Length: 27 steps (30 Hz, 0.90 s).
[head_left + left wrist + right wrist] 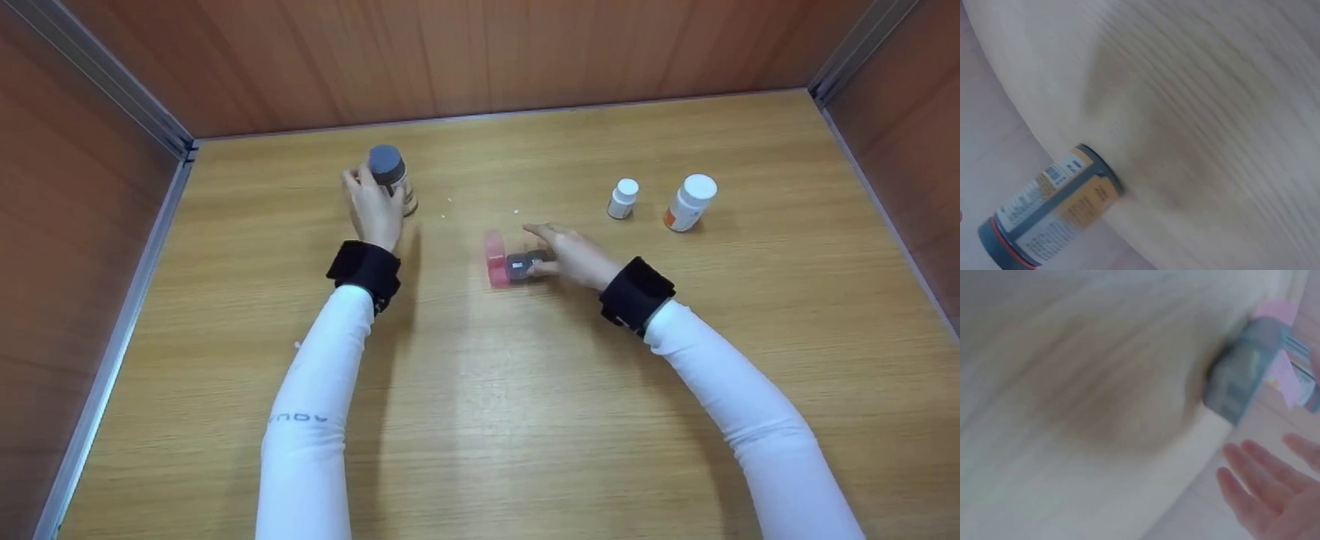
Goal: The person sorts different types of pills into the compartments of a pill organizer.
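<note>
At the left rear, a bottle with a dark cap [386, 161] stands upright. My left hand [377, 214] is at its near side in the head view, fingers and thumb spread around it. The left wrist view shows the labelled bottle [1053, 208] with no fingers on it, only a sliver of fingertip at the left edge. My right hand [574, 255] is beside a small dark grey box [521, 265], fingers spread and partly covering it. Against the box stands a translucent pink piece [495, 259]. In the right wrist view, the extended fingers appear apart from the blurred box [1247, 368].
To the right stand a small white bottle [622, 199] and a larger white bottle [691, 202]. Several tiny white bits lie on the wooden table [495, 420], one [516, 212] behind the pink piece. Wooden panels [480, 60] enclose the back and sides.
</note>
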Each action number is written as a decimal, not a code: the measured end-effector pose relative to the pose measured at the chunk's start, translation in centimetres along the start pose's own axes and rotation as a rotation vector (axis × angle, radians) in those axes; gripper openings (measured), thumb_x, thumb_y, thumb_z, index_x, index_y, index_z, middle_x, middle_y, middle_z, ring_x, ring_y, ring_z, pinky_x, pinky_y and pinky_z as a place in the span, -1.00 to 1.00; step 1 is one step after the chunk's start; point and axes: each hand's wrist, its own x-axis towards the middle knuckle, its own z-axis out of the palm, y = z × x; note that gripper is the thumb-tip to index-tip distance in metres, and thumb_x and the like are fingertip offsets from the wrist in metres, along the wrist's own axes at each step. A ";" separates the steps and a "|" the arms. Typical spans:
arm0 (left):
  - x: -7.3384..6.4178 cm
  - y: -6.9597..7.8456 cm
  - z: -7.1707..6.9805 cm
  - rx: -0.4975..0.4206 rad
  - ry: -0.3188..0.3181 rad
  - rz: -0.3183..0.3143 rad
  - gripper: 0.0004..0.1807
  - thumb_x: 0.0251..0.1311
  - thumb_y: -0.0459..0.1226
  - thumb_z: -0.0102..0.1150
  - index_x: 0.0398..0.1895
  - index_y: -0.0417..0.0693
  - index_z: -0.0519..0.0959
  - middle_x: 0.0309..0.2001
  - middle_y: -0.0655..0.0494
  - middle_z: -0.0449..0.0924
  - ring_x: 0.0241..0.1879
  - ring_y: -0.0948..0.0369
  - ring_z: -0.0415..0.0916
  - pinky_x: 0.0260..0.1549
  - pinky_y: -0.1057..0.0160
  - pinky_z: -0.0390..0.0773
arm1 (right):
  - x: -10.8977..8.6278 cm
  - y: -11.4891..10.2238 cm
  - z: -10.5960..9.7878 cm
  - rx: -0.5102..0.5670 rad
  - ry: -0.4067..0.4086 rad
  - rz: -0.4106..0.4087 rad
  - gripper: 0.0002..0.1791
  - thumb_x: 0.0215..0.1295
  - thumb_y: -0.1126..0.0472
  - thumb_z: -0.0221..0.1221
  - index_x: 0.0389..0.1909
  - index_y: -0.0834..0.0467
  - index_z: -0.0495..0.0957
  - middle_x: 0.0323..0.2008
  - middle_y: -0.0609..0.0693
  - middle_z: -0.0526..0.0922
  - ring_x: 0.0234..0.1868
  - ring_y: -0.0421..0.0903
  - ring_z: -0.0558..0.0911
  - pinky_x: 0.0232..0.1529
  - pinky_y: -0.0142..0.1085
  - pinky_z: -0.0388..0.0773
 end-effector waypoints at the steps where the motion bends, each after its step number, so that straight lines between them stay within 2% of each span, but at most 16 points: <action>1: 0.2 -0.2 0.0 0.012 -0.005 -0.027 -0.30 -0.02 -0.29 0.23 0.21 -0.27 0.20 0.05 -0.25 0.20 0.11 -0.04 0.20 0.10 0.16 0.24 | -0.3 0.1 -0.2 -0.006 0.004 0.007 -0.26 0.05 0.11 0.22 0.23 0.25 0.17 0.10 0.32 0.34 0.08 0.17 0.39 0.09 -0.07 0.31; 4: 0.7 -1.0 0.2 0.001 -0.071 -0.120 -0.18 -0.04 -0.26 0.25 0.26 -0.28 0.05 0.15 -0.26 0.11 0.19 -0.05 0.11 0.17 0.18 0.14 | -1.5 0.4 -0.6 -0.048 0.036 0.001 -0.30 0.06 0.16 0.22 0.22 0.26 0.20 0.08 0.30 0.36 0.05 0.18 0.41 0.04 -0.07 0.37; 8: 1.5 -1.8 0.4 -0.125 -0.165 -0.252 -0.14 -0.02 -0.25 0.23 0.28 -0.29 -0.04 0.21 -0.23 0.08 0.22 0.00 0.09 0.19 0.22 0.13 | -2.9 0.9 -0.6 -0.110 0.134 -0.043 -0.36 0.06 0.23 0.22 0.18 0.28 0.25 0.02 0.26 0.41 -0.01 0.15 0.46 -0.02 -0.11 0.43; 11: 2.1 -2.4 0.3 -0.190 -0.211 -0.302 -0.14 -0.02 -0.23 0.21 0.27 -0.30 -0.04 0.22 -0.21 0.12 0.22 0.03 0.11 0.18 0.25 0.13 | -3.5 1.1 -0.4 -0.137 0.178 -0.072 -0.39 0.05 0.26 0.22 0.15 0.30 0.28 -0.01 0.25 0.43 -0.03 0.13 0.47 -0.04 -0.12 0.44; 15: 2.5 -3.2 -0.5 -0.163 -0.239 -0.307 -0.16 -0.02 -0.19 0.21 0.26 -0.34 0.02 0.20 -0.20 0.21 0.21 0.04 0.16 0.17 0.27 0.15 | -3.6 1.0 -0.3 -0.141 0.167 -0.085 -0.42 0.07 0.27 0.21 0.14 0.31 0.30 -0.01 0.25 0.43 -0.03 0.12 0.48 -0.05 -0.12 0.45; 20: 2.5 -3.8 -1.6 -0.141 -0.238 -0.294 -0.23 -0.07 -0.19 0.25 0.19 -0.36 0.16 0.14 -0.19 0.30 0.15 0.04 0.24 0.13 0.25 0.22 | -3.3 1.0 -0.2 -0.154 0.167 -0.091 -0.45 0.08 0.25 0.20 0.11 0.30 0.33 -0.01 0.25 0.43 -0.05 0.11 0.49 -0.06 -0.14 0.46; 24: 2.1 -3.6 -2.2 -0.171 -0.247 -0.269 -0.26 -0.09 -0.21 0.28 0.15 -0.35 0.22 0.11 -0.17 0.34 0.11 0.06 0.29 0.10 0.25 0.26 | -3.1 1.0 -0.1 -0.169 0.167 -0.109 -0.49 0.09 0.27 0.19 0.09 0.31 0.35 -0.03 0.26 0.44 -0.08 0.12 0.50 -0.09 -0.14 0.47; 27: 1.4 -2.8 -2.7 -0.219 -0.252 -0.216 -0.28 -0.12 -0.23 0.30 0.12 -0.35 0.26 0.06 -0.16 0.39 0.07 0.08 0.34 0.06 0.27 0.30 | -3.1 1.0 -0.2 -0.165 0.151 -0.099 -0.51 0.11 0.27 0.17 0.08 0.31 0.36 -0.03 0.24 0.44 -0.08 0.10 0.50 -0.09 -0.14 0.48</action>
